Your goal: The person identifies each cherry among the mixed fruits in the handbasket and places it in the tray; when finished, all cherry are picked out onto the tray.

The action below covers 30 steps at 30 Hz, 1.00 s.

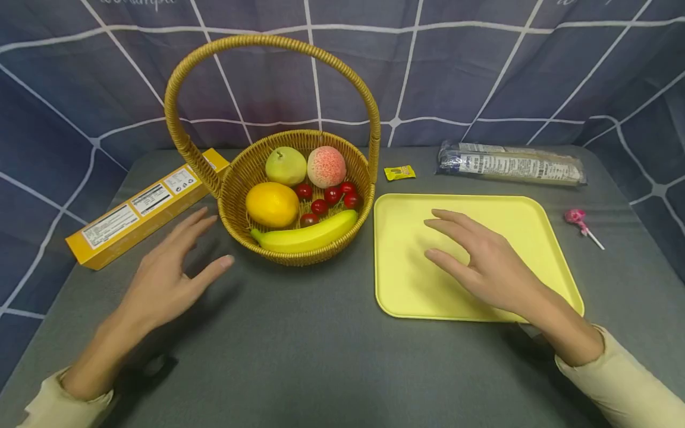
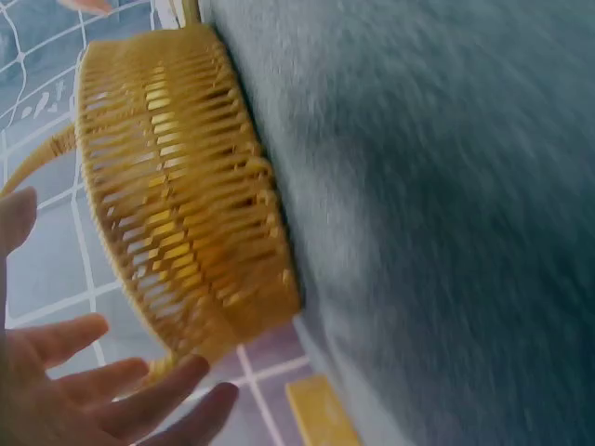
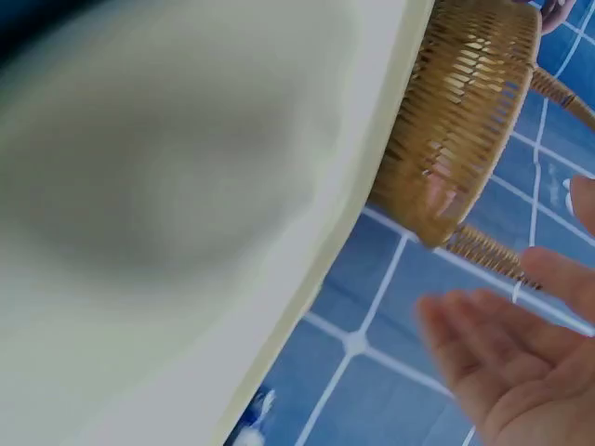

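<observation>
A wicker basket (image 1: 230, 223) with a tall hoop handle stands at the back, left of centre. In it lie a lemon (image 1: 272, 205), a green round fruit (image 1: 286, 166), a peach (image 1: 326, 167), several cherries (image 1: 319, 207) and a banana (image 1: 307, 234). My left hand (image 1: 166, 276) hovers over the table by the basket's lower left, fingers spread and holding nothing. Above the yellow tray (image 1: 407, 285) hangs my right hand (image 1: 487, 261), also holding nothing. Both wrist views show the basket's woven side, with fingers apart from it.
Left of the basket lies a long orange box (image 1: 144, 208). A small yellow packet (image 1: 399, 172) sits behind the tray, and a clear-wrapped long package (image 1: 511, 163) lies at the back right. A pink lollipop (image 1: 576, 218) rests right of the tray. A checked curtain (image 1: 455, 71) hangs behind.
</observation>
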Each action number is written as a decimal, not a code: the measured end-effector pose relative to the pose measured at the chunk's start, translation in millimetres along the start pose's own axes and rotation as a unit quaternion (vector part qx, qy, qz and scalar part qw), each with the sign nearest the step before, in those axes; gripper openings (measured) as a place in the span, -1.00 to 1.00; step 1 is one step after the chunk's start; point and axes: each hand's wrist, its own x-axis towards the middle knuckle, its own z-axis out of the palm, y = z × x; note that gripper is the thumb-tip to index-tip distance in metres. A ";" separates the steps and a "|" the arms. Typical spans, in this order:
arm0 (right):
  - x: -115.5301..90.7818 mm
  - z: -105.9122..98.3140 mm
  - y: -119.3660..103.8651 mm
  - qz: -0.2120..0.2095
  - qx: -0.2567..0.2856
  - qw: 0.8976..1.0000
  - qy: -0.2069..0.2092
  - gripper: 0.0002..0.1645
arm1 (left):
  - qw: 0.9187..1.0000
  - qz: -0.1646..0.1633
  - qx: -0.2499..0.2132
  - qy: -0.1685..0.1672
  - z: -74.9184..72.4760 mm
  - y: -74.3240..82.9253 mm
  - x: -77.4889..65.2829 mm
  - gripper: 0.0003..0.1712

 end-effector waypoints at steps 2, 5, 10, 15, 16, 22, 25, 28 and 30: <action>8.0 1.6 -5.0 -0.032 0.024 0.999 0.024 -0.49 | 0.999 0.010 -0.036 0.009 4.4 1.0 5.4 -0.19; 23.9 5.6 -13.5 -0.069 0.058 0.995 0.047 -0.55 | 0.996 0.021 -0.087 0.013 10.4 0.1 14.8 -0.26; 57.5 15.9 -26.2 -0.095 0.082 0.992 0.031 -0.62 | 0.993 0.019 -0.120 0.007 17.0 -1.2 27.8 -0.38; 93.5 30.2 -32.1 -0.091 0.081 0.993 -0.007 -0.68 | 0.992 0.013 -0.129 0.013 20.9 -2.6 30.9 -0.43; 99.8 32.0 -32.8 -0.085 0.082 0.993 -0.011 -0.69 | 0.991 0.012 -0.133 0.015 21.2 -3.1 30.7 -0.44; 130.0 40.7 -33.0 -0.030 0.094 0.994 -0.055 -0.67 | 0.990 -0.010 -0.141 0.025 21.3 -4.1 31.4 -0.49; 141.9 47.4 -34.1 -0.025 0.068 0.993 -0.095 -0.63 | 0.989 -0.016 -0.145 0.026 21.6 -3.8 31.0 -0.50; 150.0 53.5 -36.5 -0.032 0.031 0.991 -0.127 -0.63 | 0.988 -0.015 -0.155 0.027 21.8 -3.7 30.5 -0.50; 153.0 56.9 -37.6 -0.035 0.007 0.989 -0.141 -0.62 | 0.987 -0.018 -0.158 0.027 21.9 -4.0 30.8 -0.50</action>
